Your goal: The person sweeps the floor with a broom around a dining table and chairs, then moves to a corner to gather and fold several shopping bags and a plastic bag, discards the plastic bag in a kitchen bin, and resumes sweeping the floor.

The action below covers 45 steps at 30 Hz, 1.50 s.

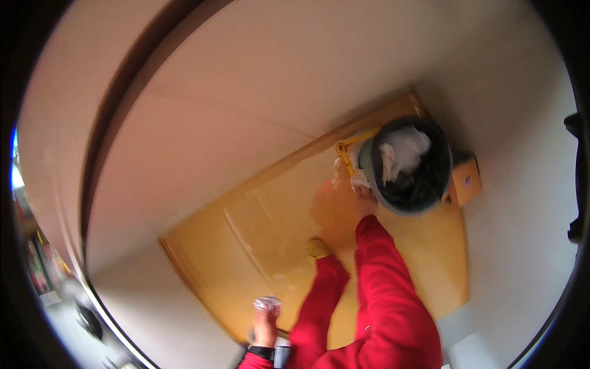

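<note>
At the bottom, my left hand (265, 326), with a black band at the wrist, is closed around a crumpled, shiny, clear-looking thing (267, 303), probably plastic. My right hand (365, 200) reaches down beside the lower left rim of a dark round waste bin (451, 170). A white crumpled piece (360, 179) lies at its fingertips; blur hides whether the fingers hold it. Inside the bin is a dark liner with whitish crumpled waste (408, 147) on it. A yellow bar-like thing (342, 150) with a bend stands left of the bin, close to another pale crumpled piece (338, 170).
The bin stands in the corner of a yellow-brown floor (258, 230) between pale walls (221, 138). An orange box (466, 181) is right of the bin. A foot in a yellow slipper (317, 249) is on the floor. Blurred objects (46, 263) show beyond the curved edge at left.
</note>
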Each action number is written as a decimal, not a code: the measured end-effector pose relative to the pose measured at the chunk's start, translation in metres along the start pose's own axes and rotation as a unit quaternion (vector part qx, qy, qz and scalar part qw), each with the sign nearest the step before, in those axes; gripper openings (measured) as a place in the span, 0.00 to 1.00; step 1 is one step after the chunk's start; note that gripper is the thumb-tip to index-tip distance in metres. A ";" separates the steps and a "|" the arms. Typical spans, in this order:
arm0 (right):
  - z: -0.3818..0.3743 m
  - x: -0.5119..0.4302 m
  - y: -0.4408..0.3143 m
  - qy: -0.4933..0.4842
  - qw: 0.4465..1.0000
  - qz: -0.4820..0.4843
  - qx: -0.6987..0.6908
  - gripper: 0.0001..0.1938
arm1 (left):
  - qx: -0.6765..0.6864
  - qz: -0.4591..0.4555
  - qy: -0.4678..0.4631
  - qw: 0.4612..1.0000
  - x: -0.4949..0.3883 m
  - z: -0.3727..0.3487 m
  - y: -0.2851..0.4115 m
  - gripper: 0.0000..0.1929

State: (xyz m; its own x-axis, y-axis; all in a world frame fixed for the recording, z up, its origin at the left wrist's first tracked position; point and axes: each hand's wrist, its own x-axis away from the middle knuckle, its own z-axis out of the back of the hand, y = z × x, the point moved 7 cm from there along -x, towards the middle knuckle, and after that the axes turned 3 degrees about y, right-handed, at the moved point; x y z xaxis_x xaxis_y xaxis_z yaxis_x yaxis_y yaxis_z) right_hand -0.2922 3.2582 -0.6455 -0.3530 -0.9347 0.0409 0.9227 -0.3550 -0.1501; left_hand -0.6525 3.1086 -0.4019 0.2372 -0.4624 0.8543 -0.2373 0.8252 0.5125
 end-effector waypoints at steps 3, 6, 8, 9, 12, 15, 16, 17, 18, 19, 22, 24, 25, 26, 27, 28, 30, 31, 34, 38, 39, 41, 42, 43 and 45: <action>-0.010 0.021 0.028 -0.032 0.996 -0.064 -0.052 0.30 | 0.022 -0.043 0.005 0.999 -0.001 -0.009 0.029 0.13; -0.021 0.037 0.039 -0.159 0.973 -0.088 -0.145 0.33 | 0.008 -0.066 -0.033 0.997 0.003 -0.025 0.048 0.11; -0.025 0.036 0.034 -0.186 0.974 -0.071 -0.109 0.35 | -0.010 -0.029 -0.032 0.999 0.005 -0.028 0.049 0.11; -0.028 0.032 0.033 -0.193 0.974 -0.069 -0.097 0.34 | 0.007 -0.059 -0.057 0.997 0.007 -0.033 0.054 0.11; -0.038 0.018 0.035 -0.198 0.969 -0.095 -0.110 0.32 | -0.026 -0.021 -0.036 0.999 0.007 -0.029 0.047 0.13; -0.051 -0.004 0.046 -0.191 0.969 -0.104 -0.120 0.30 | -0.024 -0.057 -0.069 0.996 0.001 -0.031 0.049 0.13; -0.054 -0.009 0.048 -0.190 0.968 -0.108 -0.126 0.29 | -0.024 -0.064 -0.062 0.996 -0.002 -0.029 0.051 0.13; -0.057 -0.015 0.051 -0.190 0.966 -0.111 -0.132 0.28 | -0.025 -0.078 -0.059 0.995 -0.003 -0.029 0.052 0.13; -0.056 -0.019 0.051 -0.194 0.964 -0.114 -0.140 0.28 | -0.020 -0.090 -0.073 0.993 -0.003 -0.030 0.056 0.13; -0.055 -0.022 0.051 -0.199 0.962 -0.115 -0.146 0.27 | -0.015 -0.100 -0.094 0.990 -0.002 -0.033 0.058 0.13; -0.030 -0.019 0.044 -0.209 0.958 -0.109 -0.161 0.26 | -0.056 -0.077 -0.054 0.994 0.011 -0.032 0.062 0.14; 0.003 -0.005 0.039 -0.216 0.953 -0.109 -0.180 0.25 | -0.078 -0.082 -0.056 0.992 0.031 -0.039 0.070 0.14; 0.023 0.009 0.043 -0.228 0.943 -0.145 -0.192 0.24 | -0.088 -0.082 -0.062 0.991 0.041 -0.045 0.076 0.14; 0.047 0.025 0.041 -0.226 0.943 -0.120 -0.213 0.24 | -0.089 -0.087 -0.089 0.988 0.053 -0.054 0.080 0.14; 0.071 0.044 0.044 -0.235 0.933 -0.131 -0.237 0.24 | -0.120 -0.085 -0.086 0.985 0.063 -0.061 0.084 0.14; 0.094 0.067 0.047 -0.254 0.917 -0.151 -0.269 0.22 | -0.145 -0.089 -0.103 0.980 0.076 -0.068 0.091 0.14; 0.142 0.117 0.053 -0.297 0.890 -0.166 -0.303 0.21 | -0.156 -0.099 -0.134 0.974 0.102 -0.081 0.108 0.13; 0.166 0.145 0.055 -0.327 0.879 -0.162 -0.306 0.20 | -0.169 -0.112 -0.173 0.964 0.116 -0.090 0.119 0.13; 0.237 0.219 0.082 -0.329 0.884 -0.181 -0.277 0.19 | -0.186 -0.127 -0.237 0.945 0.151 -0.105 0.145 0.12; 0.321 0.340 0.123 -0.227 0.849 -0.369 -0.303 0.19 | -0.223 -0.172 -0.306 0.909 0.184 -0.117 0.176 0.12; 0.337 0.378 0.130 -0.175 0.814 -0.437 -0.340 0.17 | -0.258 -0.172 -0.309 0.899 0.190 -0.117 0.182 0.13; 0.375 0.462 0.127 -0.017 0.764 -0.547 -0.341 0.15 | -0.282 -0.172 -0.378 0.865 0.210 -0.124 0.188 0.12; 0.383 0.505 0.115 0.020 0.726 -0.586 -0.360 0.15 | -0.302 -0.188 -0.404 0.842 0.223 -0.127 0.192 0.12; 0.390 0.547 0.095 0.064 0.685 -0.623 -0.373 0.14 | -0.326 -0.191 -0.425 0.823 0.233 -0.130 0.194 0.12; 0.391 0.623 0.051 0.101 0.622 -0.674 -0.386 0.14 | -0.398 -0.227 -0.450 0.767 0.257 -0.140 0.191 0.10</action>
State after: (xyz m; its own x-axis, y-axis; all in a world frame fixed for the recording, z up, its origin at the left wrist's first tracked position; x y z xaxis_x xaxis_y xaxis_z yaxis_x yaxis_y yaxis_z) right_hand -0.4045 2.6520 -0.2411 -0.8093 0.2522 0.5305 -0.5540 -0.6279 -0.5467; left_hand -0.5053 3.1926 -0.0964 -0.7051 -0.5016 0.5013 0.4124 0.2850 0.8653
